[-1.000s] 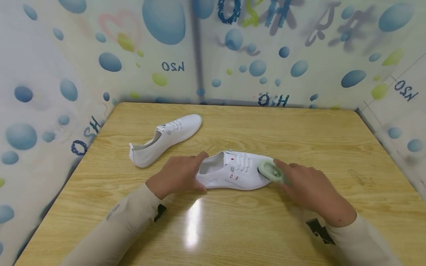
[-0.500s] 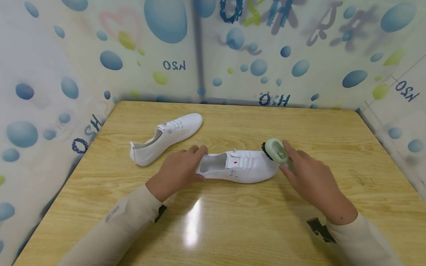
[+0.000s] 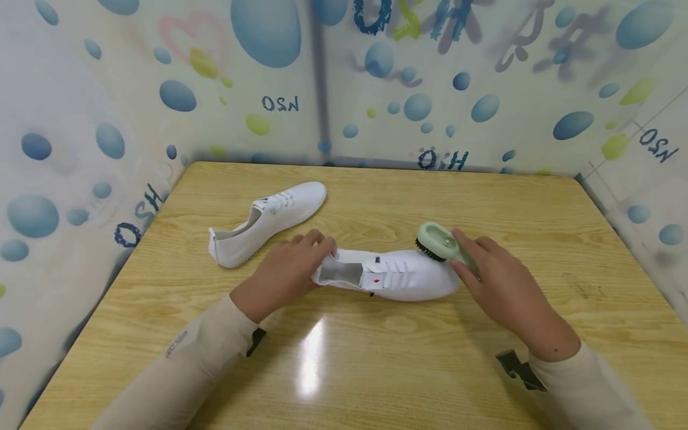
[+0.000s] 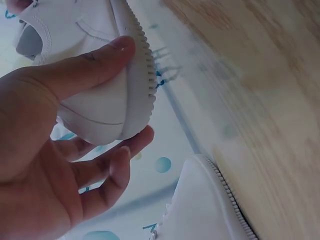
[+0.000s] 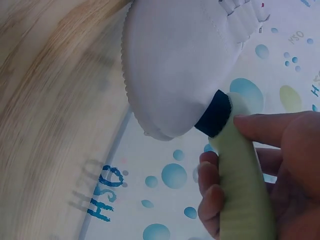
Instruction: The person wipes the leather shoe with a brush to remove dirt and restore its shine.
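Note:
My left hand (image 3: 287, 272) grips the heel of a white lace-up shoe (image 3: 414, 280), its thumb pressed along the side near the ridged sole in the left wrist view. The shoe's toe points right and its opening faces up. In my right hand (image 3: 502, 286) is a pale green brush (image 3: 438, 237) with dark bristles (image 5: 214, 114), held by its ribbed handle. The bristles meet the far side of the toe. Fingers and thumb wrap the handle in the right wrist view.
A second white shoe (image 3: 269, 224) lies on the wooden table (image 3: 376, 364) beyond my left hand, toe pointing away to the right. Behind the table rises a wall (image 3: 344, 77) patterned with blue and green drops; similar walls flank both sides.
The brush has shifted from the near front of the toe to its far side. The held shoe has rolled, so the lettering on its side no longer shows.

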A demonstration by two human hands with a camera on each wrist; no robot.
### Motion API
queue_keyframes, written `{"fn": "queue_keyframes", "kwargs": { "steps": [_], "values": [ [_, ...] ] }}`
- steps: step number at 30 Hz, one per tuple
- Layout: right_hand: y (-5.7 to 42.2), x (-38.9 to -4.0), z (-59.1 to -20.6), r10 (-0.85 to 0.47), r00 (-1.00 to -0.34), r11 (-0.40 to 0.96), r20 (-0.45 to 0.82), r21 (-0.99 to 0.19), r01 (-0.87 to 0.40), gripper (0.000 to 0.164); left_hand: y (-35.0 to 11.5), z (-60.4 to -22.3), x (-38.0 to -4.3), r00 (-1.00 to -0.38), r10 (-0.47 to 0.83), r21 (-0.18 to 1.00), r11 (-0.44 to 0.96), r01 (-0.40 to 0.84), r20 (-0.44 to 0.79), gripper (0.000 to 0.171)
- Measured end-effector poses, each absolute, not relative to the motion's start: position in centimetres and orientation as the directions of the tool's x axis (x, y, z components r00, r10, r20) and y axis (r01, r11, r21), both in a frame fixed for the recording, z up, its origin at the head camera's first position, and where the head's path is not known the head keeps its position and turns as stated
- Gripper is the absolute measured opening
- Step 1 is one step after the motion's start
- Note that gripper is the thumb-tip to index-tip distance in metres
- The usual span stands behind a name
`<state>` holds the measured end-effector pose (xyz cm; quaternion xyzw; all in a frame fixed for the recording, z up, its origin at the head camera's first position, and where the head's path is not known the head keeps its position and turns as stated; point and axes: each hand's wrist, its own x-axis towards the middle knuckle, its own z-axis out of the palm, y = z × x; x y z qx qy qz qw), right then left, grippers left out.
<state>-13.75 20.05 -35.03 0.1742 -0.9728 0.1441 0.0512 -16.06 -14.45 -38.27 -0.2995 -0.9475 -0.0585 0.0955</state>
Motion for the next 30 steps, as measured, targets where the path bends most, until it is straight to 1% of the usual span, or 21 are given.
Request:
{"fn": "queue_keyframes", "kwargs": {
  "steps": [3, 7, 13, 15, 17, 22, 25, 27, 30],
  "values": [
    [20.0, -13.7, -35.0, -0.328, -0.93, 0.891, 0.167, -0.273, -0.363, 0.056, -14.3, -38.2, -15.9, -0.801, 0.543, 0.026, 0.824, 0.567, 0.254, 0.05],
    [19.9, -13.7, -35.1, -0.33, -0.926, 0.886, 0.185, -0.278, -0.371, 0.056, -14.0, -38.2, -15.8, -0.793, 0.532, -0.012, 0.833, 0.554, 0.296, 0.048],
    [19.8, -13.6, -35.0, -0.33, -0.924, 0.882, 0.191, -0.286, -0.374, 0.056, -13.9, -38.3, -15.8, -0.765, 0.536, -0.061, 0.831, 0.554, 0.357, 0.048],
    [19.7, -13.6, -35.0, -0.331, -0.923, 0.882, 0.196, -0.284, -0.377, 0.056, -13.9, -38.3, -15.7, -0.761, 0.536, -0.068, 0.831, 0.552, 0.366, 0.049],
    [19.7, -13.5, -34.8, -0.329, -0.928, 0.882, 0.176, -0.293, -0.368, 0.055, -13.9, -38.3, -15.8, -0.761, 0.538, -0.06, 0.829, 0.557, 0.363, 0.048],
    [19.6, -13.4, -34.5, -0.36, -0.924, 0.867, 0.129, -0.321, -0.382, 0.054, -14.3, -38.2, -16.1, -0.77, 0.573, 0.068, 0.788, 0.611, 0.279, 0.049],
    [19.7, -13.4, -34.5, -0.387, -0.913, 0.853, 0.132, -0.324, -0.408, 0.053, -14.9, -38.0, -16.2, -0.771, 0.602, 0.151, 0.759, 0.634, 0.209, 0.052],
    [19.8, -13.4, -34.5, -0.395, -0.911, 0.846, 0.117, -0.341, -0.41, 0.053, -15.2, -37.9, -16.3, -0.774, 0.615, 0.187, 0.751, 0.634, 0.154, 0.055],
    [19.9, -13.4, -34.5, -0.414, -0.906, 0.823, 0.092, -0.388, -0.415, 0.052, -15.7, -37.6, -16.3, -0.79, 0.611, 0.254, 0.757, 0.602, 0.051, 0.055]
  ]
}}
